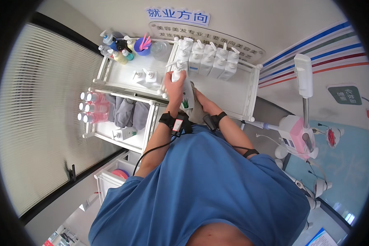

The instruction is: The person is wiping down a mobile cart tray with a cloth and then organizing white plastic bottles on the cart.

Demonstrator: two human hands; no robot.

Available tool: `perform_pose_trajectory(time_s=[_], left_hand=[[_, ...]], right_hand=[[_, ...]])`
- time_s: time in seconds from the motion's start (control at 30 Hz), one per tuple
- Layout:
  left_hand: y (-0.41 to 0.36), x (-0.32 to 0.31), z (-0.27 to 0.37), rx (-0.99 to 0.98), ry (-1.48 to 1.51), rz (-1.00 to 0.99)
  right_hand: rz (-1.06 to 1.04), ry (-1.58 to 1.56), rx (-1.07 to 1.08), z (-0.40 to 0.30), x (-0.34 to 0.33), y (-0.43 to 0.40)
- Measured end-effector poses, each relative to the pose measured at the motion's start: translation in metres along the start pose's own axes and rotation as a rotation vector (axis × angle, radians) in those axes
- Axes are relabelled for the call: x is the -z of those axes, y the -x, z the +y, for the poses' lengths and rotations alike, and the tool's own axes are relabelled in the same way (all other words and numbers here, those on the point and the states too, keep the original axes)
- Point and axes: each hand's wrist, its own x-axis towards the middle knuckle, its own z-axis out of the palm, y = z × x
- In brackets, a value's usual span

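Observation:
Gripped near its neck by my left hand (175, 89) is a white plastic pump bottle (187, 95) with a green plant picture on its front. My right hand (203, 101) presses a grey-brown cloth (197, 107) against the bottle's right side; its fingertips are hidden behind the cloth. Just beyond the bottle, several white pump bottles (206, 61) stand in rows on the white shelf trolley (236, 114). Two smaller white pump bottles (152, 78) stand on the left part of the shelf.
A purple bowl (141, 46) with pink tools, a clear container (160, 50) and assorted bottles are at the back left. Lower left, a second white trolley holds pink bottles (97, 107), grey towels (124, 110) and a lying pump bottle (124, 133). A pink-and-white machine (295, 135) stands right.

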Motion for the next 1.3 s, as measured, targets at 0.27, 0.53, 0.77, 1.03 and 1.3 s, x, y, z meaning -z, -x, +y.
perform_pose_trajectory(time_s=[0.27, 0.53, 0.77, 1.03, 1.3], left_hand=[[0.0, -0.004, -0.008, -0.105, -0.09, -0.007], [-0.005, 0.037, -0.016, -0.049, -0.086, 0.088], [-0.008, 0.083, 0.017, -0.111, 0.153, 0.225], [-0.022, 0.098, 0.027, -0.253, 0.158, 0.359], [-0.039, 0.092, 0.013, -0.386, -0.021, 0.353]], right_hand=[[0.391, 0.341, 0.085, 0.018, 0.008, -0.023], [0.304, 0.303, 0.124, 0.026, 0.006, -0.021], [0.299, 0.134, 0.085, 0.018, 0.011, -0.009], [0.22, 0.074, 0.042, 0.026, 0.017, -0.018], [0.289, 0.095, 0.046, 0.044, 0.032, -0.024]])
